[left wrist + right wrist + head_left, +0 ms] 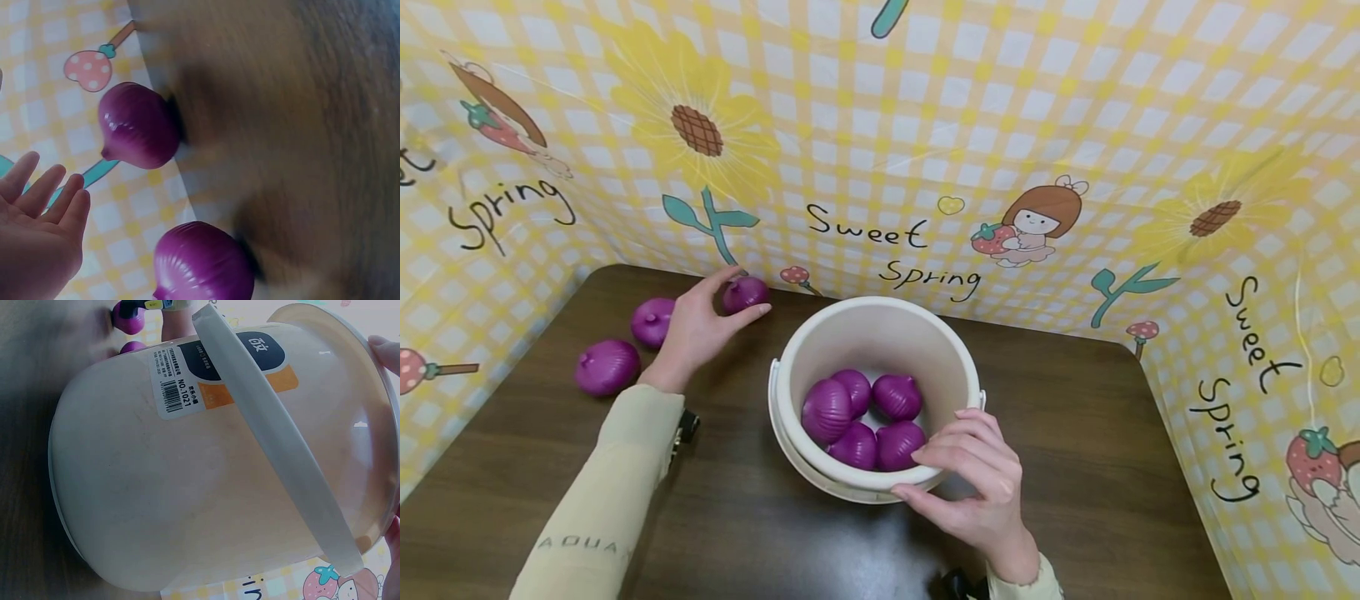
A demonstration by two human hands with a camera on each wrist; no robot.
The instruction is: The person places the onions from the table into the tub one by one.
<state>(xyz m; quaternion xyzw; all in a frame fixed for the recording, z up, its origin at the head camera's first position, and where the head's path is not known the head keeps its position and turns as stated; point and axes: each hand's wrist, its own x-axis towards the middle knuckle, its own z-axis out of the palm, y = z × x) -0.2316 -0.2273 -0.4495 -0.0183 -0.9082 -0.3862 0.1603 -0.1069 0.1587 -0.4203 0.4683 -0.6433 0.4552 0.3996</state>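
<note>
My left hand point(703, 325) reaches over the table at the back left, thumb and fingers spread around a purple onion point(745, 294) by the cloth wall. In the left wrist view, the extended fingers point(65, 203) show a gap from that onion point(140, 125). With my right hand point(977, 483) I hold the rim of a white bucket point(880, 312), thumb outside and fingers over the edge. Several purple onions point(853, 446) lie at the bucket's bottom. The right wrist view shows the bucket's side point(156, 487), with its handle point(275, 437) hanging down.
Two more purple onions, one nearer point(608, 367) and one farther point(652, 323), sit left of my left wrist. A yellow checked cloth point(865, 150) walls the dark wooden table point(1060, 433) at the back and both sides.
</note>
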